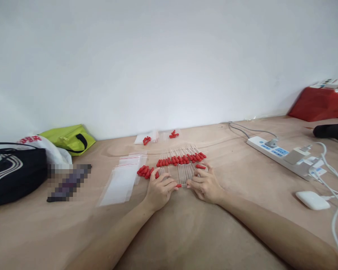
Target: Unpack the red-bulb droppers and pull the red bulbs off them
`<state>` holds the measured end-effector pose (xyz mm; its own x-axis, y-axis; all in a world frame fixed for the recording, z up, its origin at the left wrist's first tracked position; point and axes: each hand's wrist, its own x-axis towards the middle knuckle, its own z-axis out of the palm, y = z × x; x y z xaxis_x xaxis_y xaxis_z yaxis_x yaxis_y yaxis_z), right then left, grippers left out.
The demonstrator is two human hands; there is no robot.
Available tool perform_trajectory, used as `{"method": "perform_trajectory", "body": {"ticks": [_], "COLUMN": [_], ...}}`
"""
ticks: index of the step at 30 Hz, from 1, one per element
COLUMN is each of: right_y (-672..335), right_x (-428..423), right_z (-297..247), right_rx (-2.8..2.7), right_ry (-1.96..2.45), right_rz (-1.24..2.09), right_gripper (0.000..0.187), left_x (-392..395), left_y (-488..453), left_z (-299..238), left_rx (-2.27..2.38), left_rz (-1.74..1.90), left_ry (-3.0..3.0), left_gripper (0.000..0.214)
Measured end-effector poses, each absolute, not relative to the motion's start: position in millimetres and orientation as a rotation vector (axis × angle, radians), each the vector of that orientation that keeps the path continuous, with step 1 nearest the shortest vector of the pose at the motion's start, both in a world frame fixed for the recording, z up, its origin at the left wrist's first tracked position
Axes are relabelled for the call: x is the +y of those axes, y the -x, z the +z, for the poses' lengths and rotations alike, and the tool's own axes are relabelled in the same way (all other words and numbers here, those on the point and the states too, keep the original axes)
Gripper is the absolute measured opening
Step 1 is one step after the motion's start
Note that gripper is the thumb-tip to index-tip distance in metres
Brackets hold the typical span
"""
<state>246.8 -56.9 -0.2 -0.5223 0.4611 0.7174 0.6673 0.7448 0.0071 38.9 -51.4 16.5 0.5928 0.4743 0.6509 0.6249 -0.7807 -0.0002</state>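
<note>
Just right of the loose caps (146, 171), my left hand (159, 189) and right hand (206, 184) meet fingertip to fingertip, both pinched on one red-capped tube (179, 185) at the near edge of the tube row (183, 160). Glass or plastic, I can't tell. Too hard a squeeze could snap it, and a dragged wrist could scatter caps and row. Bare plywood table (186, 232): zip bags (121, 180) left, power strip (278, 153) right, blank white wall (169, 56) behind.

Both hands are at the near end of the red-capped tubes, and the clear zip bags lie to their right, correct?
Not quite: the head view shows the clear zip bags on the left, beside the left hand. It and the right hand are at the near end of the red-capped tubes.
</note>
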Motion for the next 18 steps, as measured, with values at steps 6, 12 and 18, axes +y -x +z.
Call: {"method": "perform_trajectory", "body": {"ticks": [6, 12, 18], "right_y": [-248.7, -263.0, -256.9], "right_x": [-59.0, -56.6, -57.1], "right_z": [1.3, -3.1, -1.0], "right_rx": [-2.203, -2.11, -2.005], "right_ry": [0.841, 0.946, 1.103], "right_rz": [-0.345, -0.299, -0.262], "right_gripper": [0.019, 0.017, 0.02], "left_x": [-50.3, -47.3, -37.3], "left_y": [-40.8, -19.6, 2.6], "left_z": [14.9, 14.7, 21.7], "left_rx": [-0.895, -0.989, -1.208], "left_rz": [-1.022, -1.081, -1.257], "left_ry": [2.592, 2.536, 2.367], "left_gripper": [0.02, 0.018, 0.018]}}
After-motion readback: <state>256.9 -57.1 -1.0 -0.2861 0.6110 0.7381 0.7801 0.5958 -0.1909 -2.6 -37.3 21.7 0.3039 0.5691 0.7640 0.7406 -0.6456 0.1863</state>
